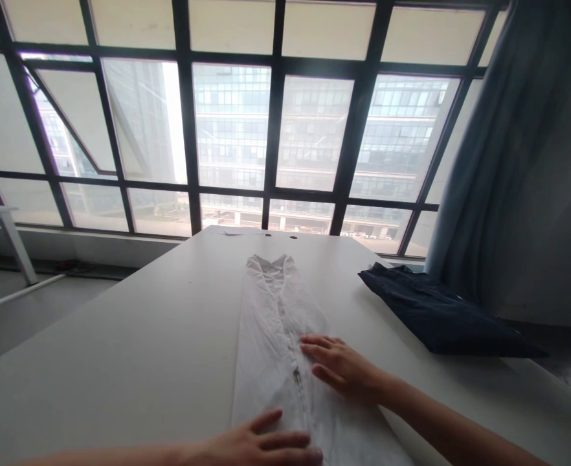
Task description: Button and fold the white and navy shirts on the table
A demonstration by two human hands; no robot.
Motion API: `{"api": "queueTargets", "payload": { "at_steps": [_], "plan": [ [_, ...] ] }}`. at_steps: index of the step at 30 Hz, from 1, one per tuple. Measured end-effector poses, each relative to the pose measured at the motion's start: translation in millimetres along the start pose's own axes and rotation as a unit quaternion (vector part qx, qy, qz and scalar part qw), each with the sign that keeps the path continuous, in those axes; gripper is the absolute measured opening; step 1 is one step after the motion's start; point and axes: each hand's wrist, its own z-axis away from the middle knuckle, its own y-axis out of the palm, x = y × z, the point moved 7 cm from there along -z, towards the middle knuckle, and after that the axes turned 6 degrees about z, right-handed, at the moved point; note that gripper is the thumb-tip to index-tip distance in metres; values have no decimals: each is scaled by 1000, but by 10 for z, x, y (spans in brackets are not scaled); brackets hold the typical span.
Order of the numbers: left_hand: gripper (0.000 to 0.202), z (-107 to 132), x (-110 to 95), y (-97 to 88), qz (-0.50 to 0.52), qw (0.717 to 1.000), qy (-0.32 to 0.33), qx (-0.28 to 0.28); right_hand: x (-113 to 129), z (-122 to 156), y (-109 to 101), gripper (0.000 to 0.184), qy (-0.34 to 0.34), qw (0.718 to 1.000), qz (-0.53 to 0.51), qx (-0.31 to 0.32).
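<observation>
"Where's the white garment (261,349)?"
"On the surface (144,349), V-shaped end toward the far edge."
"Grip?"
"Left grip (261,448) and right grip (341,369) are both released, spread loosely over it."
"Smoothing tip?"
"Stroke lightly outward from the middle seam (291,346), palms flat."

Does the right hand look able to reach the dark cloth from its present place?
Probably yes: the right hand is open at the white cloth, and the dark cloth lies on the same side, with nothing visible blocking the way.
</observation>
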Motion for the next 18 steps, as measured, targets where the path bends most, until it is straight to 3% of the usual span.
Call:
{"api": "queueTargets", "payload": {
  "at_steps": [1, 4, 7, 11, 15, 18],
  "plan": [
    [53, 66, 20, -149, -11, 1000, -9, -11, -120, -25, -48, 48, 18, 1000, 7, -21],
    [48, 322, 348, -791, -85, 980, -125, -130, -597, -64, -188, 45, 89, 991, 45, -89],
    [54, 505, 770, -1150, -137, 955, -212, -153, -992, -57, -226, 55, 129, 983, 62, -117],
    [62, 466, 979, -1157, -126, 962, -216, -108, -1080, -23, -217, 54, 106, 986, -5, -128],
    [88, 359, 888, -971, -118, 970, -209, -43, -891, 32, -215, 56, 54, 991, -83, -88],
    [79, 299, 800, -905, -126, 974, -177, -69, -820, 84, -225, 59, 63, 993, -87, -52]
  ]
}}
